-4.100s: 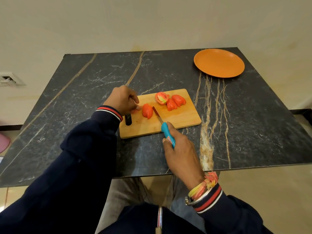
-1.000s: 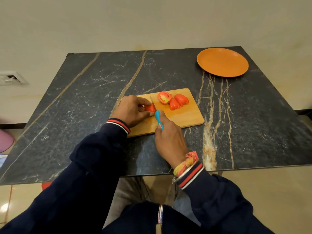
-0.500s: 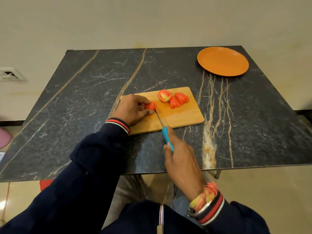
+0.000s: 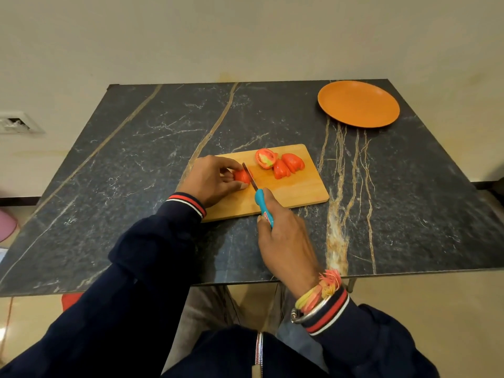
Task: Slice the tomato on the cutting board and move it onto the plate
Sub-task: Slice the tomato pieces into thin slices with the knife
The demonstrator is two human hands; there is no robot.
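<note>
Pale wall behind, a white socket plate [image 4: 17, 124] on it at far left, and a dark marble table [image 4: 131, 165] with tan veins filling the middle. Left side now: the left hand [image 4: 211, 180] is down on the near-left part of the wooden cutting board [image 4: 298, 188], fingers curled over and thumb tucked under, pinching the uncut tomato chunk [image 4: 241, 176] against the wood. Right against that chunk, the knife [image 4: 259, 198]: the blade runs along the chunk's right face, tip pointing away from the person, edge down at the board. The right hand [image 4: 286, 241] wraps the blue handle, fingers closed round it, wrist over the table's near edge, with coloured thread bands and a metal bangle [image 4: 313, 301] at the cuff. Further right on the board, the cut tomato slices [image 4: 281, 163] sit in a small cluster near the far edge, one showing its pale seedy face, the others leaning together skin up, apart from the blade. Far right corner of the table: the orange plate [image 4: 358, 103], well apart from the board, with none of the tomato on it.
</note>
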